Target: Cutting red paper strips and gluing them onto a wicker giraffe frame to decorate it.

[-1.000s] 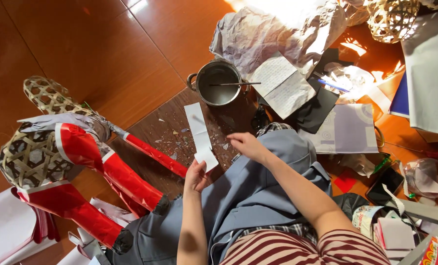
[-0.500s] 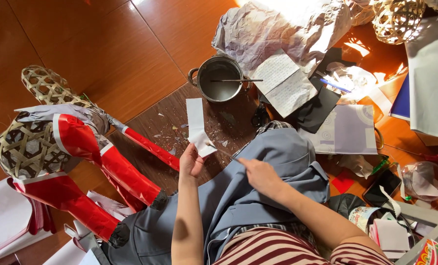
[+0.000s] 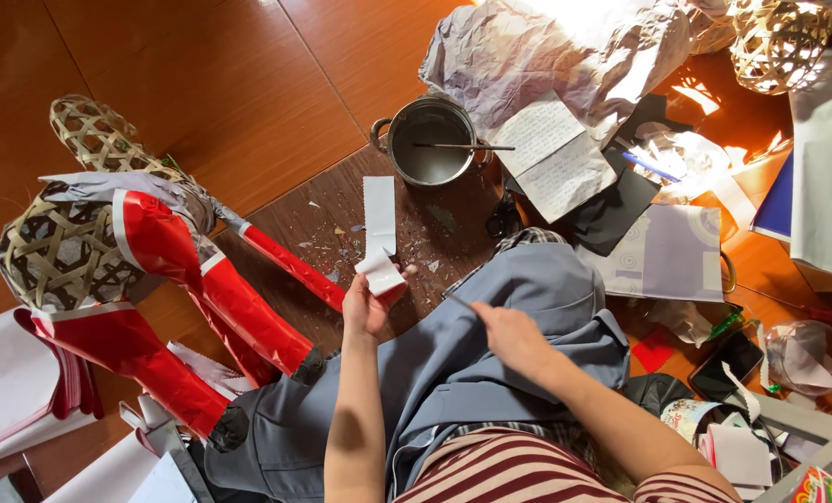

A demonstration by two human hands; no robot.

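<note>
Left hand [image 3: 368,305] is pinching the lower, folded end of a white paper strip [image 3: 379,224], thumb and fingers closed on it; the strip is standing up from the hand over the dark brown floor mat [image 3: 295,219], which is littered with small paper scraps. Right hand [image 3: 509,337] is resting on the grey trousers [image 3: 528,307] at the knee, fingers curled around a thin dark stick-like tool [image 3: 460,302] pointing toward the left hand; what kind of tool it is can't be made out. The hands are sitting near each other, not touching.

Left of the strip, a woven bamboo figure [image 3: 62,251] partly wrapped in red paper [image 3: 160,242] is lying on the wooden floor [image 3: 211,84], one red leg reaching close to the left hand. Beyond the strip, a small metal pot [image 3: 430,142] is standing with a brush [image 3: 463,146] lying across its rim. Beside the pot are a written-on sheet [image 3: 551,154], crumpled grey paper [image 3: 546,51] and scissors [image 3: 504,216]. A phone [image 3: 735,363] is lying to the right.
</note>
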